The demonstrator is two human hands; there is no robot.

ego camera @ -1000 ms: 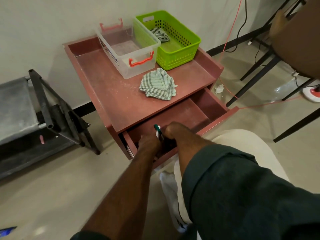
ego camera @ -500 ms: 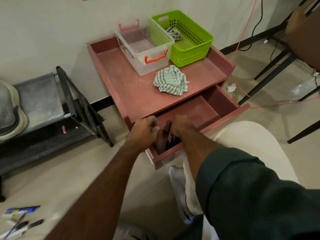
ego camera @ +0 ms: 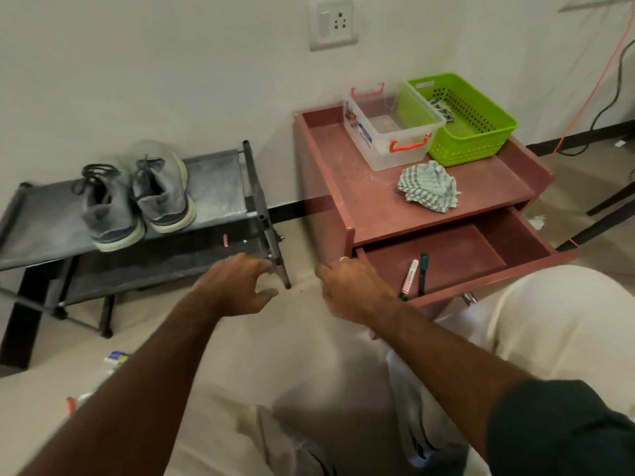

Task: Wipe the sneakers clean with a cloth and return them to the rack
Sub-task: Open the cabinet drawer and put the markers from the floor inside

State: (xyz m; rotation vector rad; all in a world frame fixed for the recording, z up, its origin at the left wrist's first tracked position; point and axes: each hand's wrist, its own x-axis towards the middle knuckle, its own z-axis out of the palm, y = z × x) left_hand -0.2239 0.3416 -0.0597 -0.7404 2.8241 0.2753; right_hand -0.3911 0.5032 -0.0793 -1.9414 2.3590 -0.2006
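Both hands have left the drawer (ego camera: 457,259), empty, fingers loosely curled. Sneakers (ego camera: 135,197) sit on the rack (ego camera: 220,187), apparently heels toward viewer, up-left; left hand (ego camera: 237,290) nearer. Cloth (ego camera: 429,187) lies on tabletop (ego camera: 360,190), beyond right hand (ego camera: 354,290).

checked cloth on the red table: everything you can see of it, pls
The checked cloth is a green-and-white woven rag, crumpled into a loose heap with folds and a frayed-looking edge at the lower right. It lies on the top of the red table, toward the front right, just in front of the clear plastic box and the green basket, apparently touching neither. Neither hand is on it. It looks dry, though that cannot be confirmed.
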